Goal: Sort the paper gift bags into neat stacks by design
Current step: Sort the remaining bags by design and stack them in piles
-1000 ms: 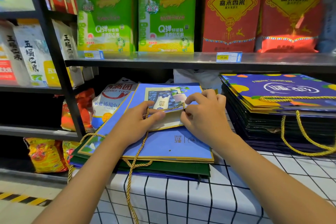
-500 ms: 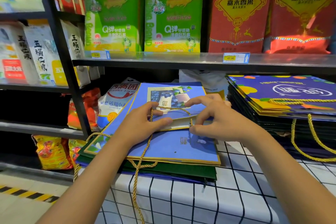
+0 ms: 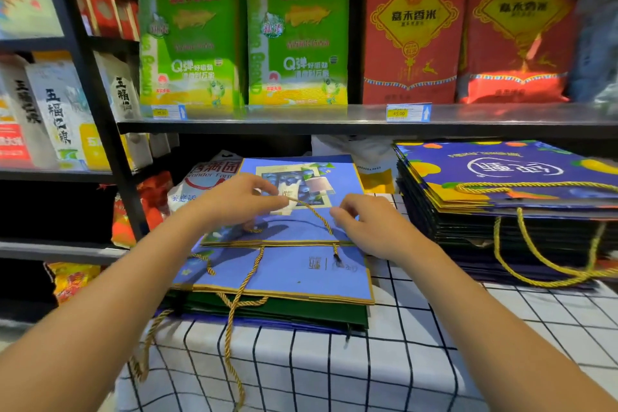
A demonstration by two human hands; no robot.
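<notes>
At the moment of inspection the light blue gift bag (image 3: pixel 294 204) lay flat on top of the left-hand stack (image 3: pixel 267 308), which sat on the checked tablecloth (image 3: pixel 418 361) below the shelf (image 3: pixel 334 117). This stack was mixed: a larger blue bag and a dark green bag showed beneath the top one. A second stack (image 3: pixel 501 211) of dark blue fruit-print bags stood well apart to the right, its edges squared and its gold handles hanging over the front.

The left hand (image 3: pixel 240 201) pinched the gold cord handle (image 3: pixel 311 211) of the top bag between thumb and fingertips, lifting it clear of the paper. The right hand (image 3: pixel 371 227) rested at the bag's right edge with fingers curled; whether it gripped the cord's other end or only steadied the paper could not be determined.

In my judgement the step in hand was tidying the loose handle on the top bag before it was squared with its stack. The next move would call for laying the cord flat within the bag's outline, then aligning the bag's edges with bags of like design. Further cords trailed over the table's front edge and remained untended.
</notes>
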